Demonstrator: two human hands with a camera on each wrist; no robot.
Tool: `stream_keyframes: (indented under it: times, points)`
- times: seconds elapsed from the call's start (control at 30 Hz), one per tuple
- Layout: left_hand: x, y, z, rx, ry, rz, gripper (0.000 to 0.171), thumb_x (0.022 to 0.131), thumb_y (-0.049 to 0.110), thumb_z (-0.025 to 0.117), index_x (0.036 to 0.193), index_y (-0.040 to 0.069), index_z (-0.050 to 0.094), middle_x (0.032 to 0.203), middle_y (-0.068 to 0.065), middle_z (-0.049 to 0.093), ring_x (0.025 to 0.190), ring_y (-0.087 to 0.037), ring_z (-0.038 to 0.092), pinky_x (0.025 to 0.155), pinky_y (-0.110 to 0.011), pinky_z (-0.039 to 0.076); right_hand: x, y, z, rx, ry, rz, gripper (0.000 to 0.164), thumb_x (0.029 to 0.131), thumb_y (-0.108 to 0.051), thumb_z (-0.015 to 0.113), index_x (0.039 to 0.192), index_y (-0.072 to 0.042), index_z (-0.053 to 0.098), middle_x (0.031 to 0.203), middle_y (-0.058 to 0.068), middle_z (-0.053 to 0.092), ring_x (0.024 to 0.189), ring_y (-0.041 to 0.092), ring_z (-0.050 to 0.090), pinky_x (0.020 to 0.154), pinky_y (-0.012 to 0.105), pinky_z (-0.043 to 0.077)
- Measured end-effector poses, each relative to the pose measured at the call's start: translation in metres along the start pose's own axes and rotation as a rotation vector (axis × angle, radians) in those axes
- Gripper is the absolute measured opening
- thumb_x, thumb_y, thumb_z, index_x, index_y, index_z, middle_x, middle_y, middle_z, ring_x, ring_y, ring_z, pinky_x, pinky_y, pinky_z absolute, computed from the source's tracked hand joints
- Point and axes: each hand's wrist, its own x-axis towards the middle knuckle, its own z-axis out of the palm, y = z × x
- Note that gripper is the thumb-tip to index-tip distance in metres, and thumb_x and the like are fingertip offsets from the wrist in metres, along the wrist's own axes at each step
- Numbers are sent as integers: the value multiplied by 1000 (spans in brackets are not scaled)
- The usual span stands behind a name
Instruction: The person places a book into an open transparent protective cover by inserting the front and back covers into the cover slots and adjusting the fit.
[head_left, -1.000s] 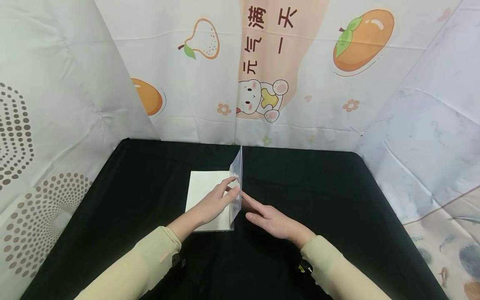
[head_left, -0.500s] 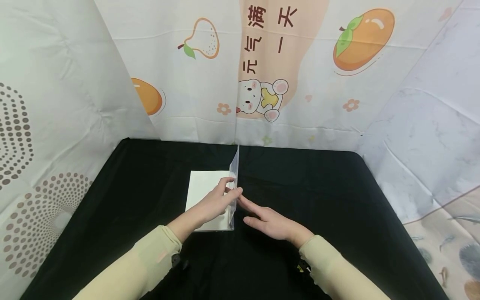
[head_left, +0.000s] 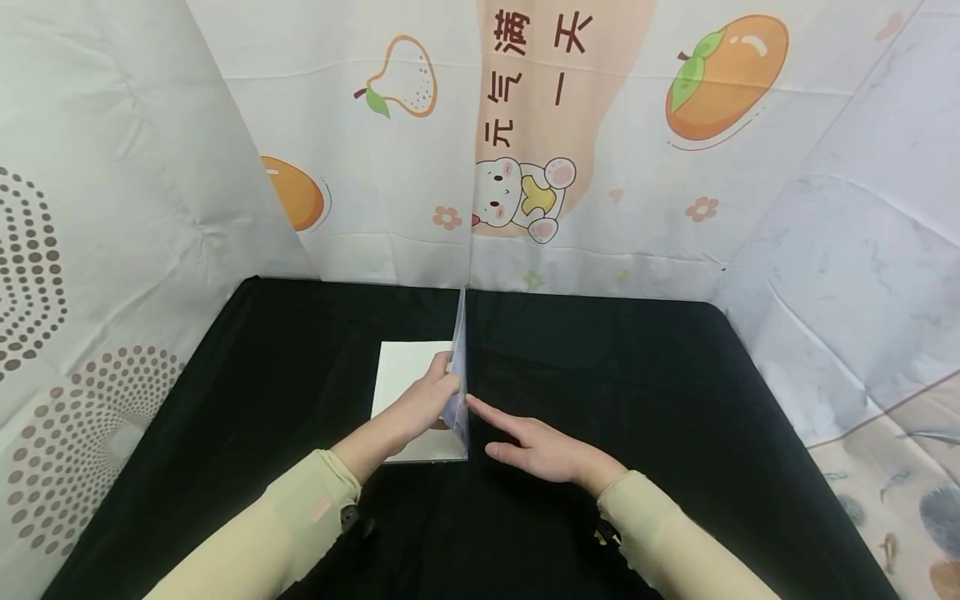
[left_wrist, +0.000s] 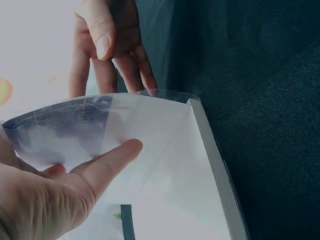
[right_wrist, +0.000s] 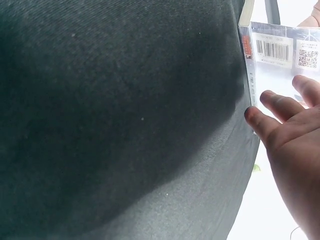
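A book with a pale inner page facing up lies on the black cloth. Its clear plastic cover stands almost upright along the right side, bowed in the left wrist view. My left hand holds the cover from the inner side; the thumb lies along it, and another fingertip shows blurred beside a dark translucent strip. On the outer side my right hand has its fingers spread and straight, fingertips right at the cover. A barcode label and a QR code show there.
Black cloth covers the table around the book. White curtains with fruit and bear prints hang behind, and more patterned fabric encloses both sides.
The upright cover has swung left toward the page. My left hand has drawn slightly left with its fingers bent more, and my right fingertips have followed the cover left.
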Motion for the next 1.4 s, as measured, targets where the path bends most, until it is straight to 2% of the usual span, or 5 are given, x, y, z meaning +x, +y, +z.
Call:
stream_keyframes:
  times: [0.23, 0.43, 0.97, 1.2, 1.4]
  points:
    - [4, -4, 0, -110, -26, -13, 64, 86, 17, 40, 147, 19, 21, 138, -20, 39, 109, -38, 54, 85, -56, 51, -3, 1, -2, 10, -2, 44, 63, 102, -27, 49, 150, -47, 13, 156, -17, 16, 139, 8, 20, 112, 52, 26]
    - [2, -11, 0, -176, -81, -9, 64, 86, 14, 41, 146, 22, 18, 145, -14, 30, 116, -37, 46, 95, -57, 43, -5, 5, -2, 18, 9, 49, 63, 102, -29, 49, 150, -46, 13, 156, -14, 19, 139, 9, 21, 112, 53, 25]
    - [-2, -29, -1, -554, -221, 11, 72, 85, 7, 36, 150, 27, 14, 149, -17, 24, 127, -40, 40, 104, -53, 35, -9, 11, -3, -29, 47, 73, 60, 102, -24, 50, 151, -41, 20, 155, -5, 26, 138, 14, 26, 111, 51, 28]
    - [-4, -35, -2, -519, -180, -20, 57, 99, 21, 39, 151, 28, 16, 145, -17, 33, 122, -36, 46, 101, -53, 39, -8, 13, -1, -48, 47, 49, 58, 102, -26, 51, 152, -32, 23, 155, -3, 28, 138, 15, 27, 111, 50, 29]
    - [-6, -40, -5, -467, -147, -23, 54, 101, 25, 43, 150, 27, 20, 137, -18, 45, 115, -32, 54, 95, -50, 45, -7, 16, 2, -82, 45, 41, 58, 101, -26, 52, 152, -29, 25, 155, -2, 29, 137, 13, 28, 110, 49, 31]
